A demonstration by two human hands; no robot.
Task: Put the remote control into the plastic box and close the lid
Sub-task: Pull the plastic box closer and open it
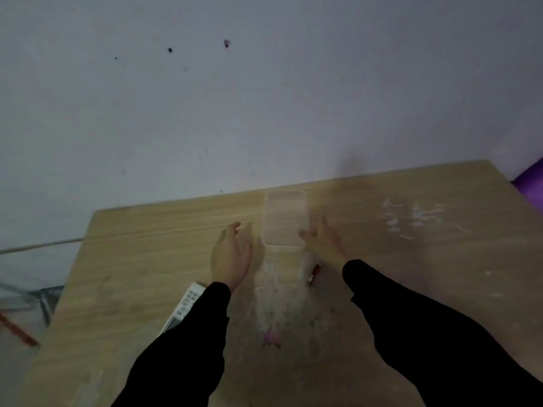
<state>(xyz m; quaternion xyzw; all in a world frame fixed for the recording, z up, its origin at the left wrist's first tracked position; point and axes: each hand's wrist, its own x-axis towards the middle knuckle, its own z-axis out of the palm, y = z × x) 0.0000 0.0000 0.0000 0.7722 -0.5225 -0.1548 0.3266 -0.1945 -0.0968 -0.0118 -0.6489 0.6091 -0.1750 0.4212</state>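
A clear plastic box (pixel 284 218) stands on the wooden table (pixel 141 259) near its far edge; blur hides whether its lid is on. My left hand (pixel 230 255) hovers just left of the box, fingers spread, holding nothing. My right hand (pixel 323 239) is at the box's near right corner, fingers apart; contact with the box is unclear. The white remote control (pixel 185 306) lies on the table under my left forearm, partly hidden by the black sleeve.
A red pen (pixel 313 274) lies near my right wrist, just in front of the box. White scuff marks (pixel 411 218) show on the table's right part. A grey wall rises right behind the table. A purple object (pixel 529 183) sits at the far right.
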